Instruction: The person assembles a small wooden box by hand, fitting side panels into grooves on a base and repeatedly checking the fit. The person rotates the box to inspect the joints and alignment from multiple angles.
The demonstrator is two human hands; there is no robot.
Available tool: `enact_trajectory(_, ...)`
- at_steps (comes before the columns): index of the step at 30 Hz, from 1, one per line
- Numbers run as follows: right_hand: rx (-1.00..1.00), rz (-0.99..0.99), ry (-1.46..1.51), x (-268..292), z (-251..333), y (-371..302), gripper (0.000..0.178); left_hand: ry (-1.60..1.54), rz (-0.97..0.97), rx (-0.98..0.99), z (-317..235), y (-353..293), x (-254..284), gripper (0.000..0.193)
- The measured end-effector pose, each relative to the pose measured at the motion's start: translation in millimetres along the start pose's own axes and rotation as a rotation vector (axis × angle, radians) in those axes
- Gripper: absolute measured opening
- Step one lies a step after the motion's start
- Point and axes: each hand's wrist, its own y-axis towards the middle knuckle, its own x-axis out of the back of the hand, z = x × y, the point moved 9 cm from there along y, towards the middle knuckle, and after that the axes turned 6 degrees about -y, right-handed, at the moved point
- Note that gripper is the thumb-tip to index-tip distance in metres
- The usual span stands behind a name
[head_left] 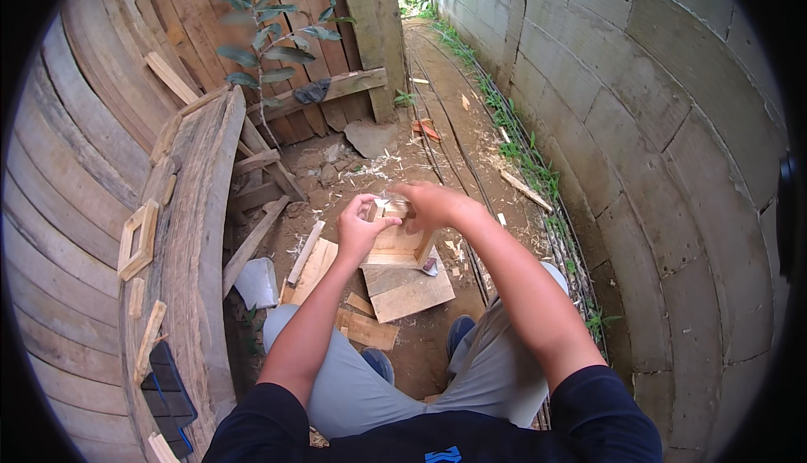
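Hands at work on a small open wooden box (397, 244), held in front of the knees above the dirt ground (420, 354). Left hand (361, 229) has its grip pressed together on the box's left wall; right hand (429, 204) lies over the top edge, fingers curled down, pinching something small and pale that cannot be made out. Step in hand looks like fitting or fixing a piece on the box's rim; next move likely calls for steady bracing from the left hand while the right sets the piece square. Box interior shows bare wood, nothing inside as far as visible. Below it, loose offcut boards (408, 291) lie on the ground. On the plank surface (197, 236) at left, near its far-left edge, rests a small wooden frame (137, 239).
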Motion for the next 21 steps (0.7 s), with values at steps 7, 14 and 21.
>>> enact_trajectory(7, 0.045, 0.072, -0.051, -4, -1, 0, 0.061, -0.011, 0.164, -0.006, -8, -6, -17, 0.059)
enact_trajectory(14, -0.028, -0.058, -0.002, 36, -10, -18, 0.051, -0.223, 0.145, 0.085, 7, 3, -16, 0.068)
enact_trajectory(21, -0.063, -0.443, 0.279, 76, -42, -24, 0.050, -0.325, -0.012, 0.350, 48, 8, -4, 0.075)
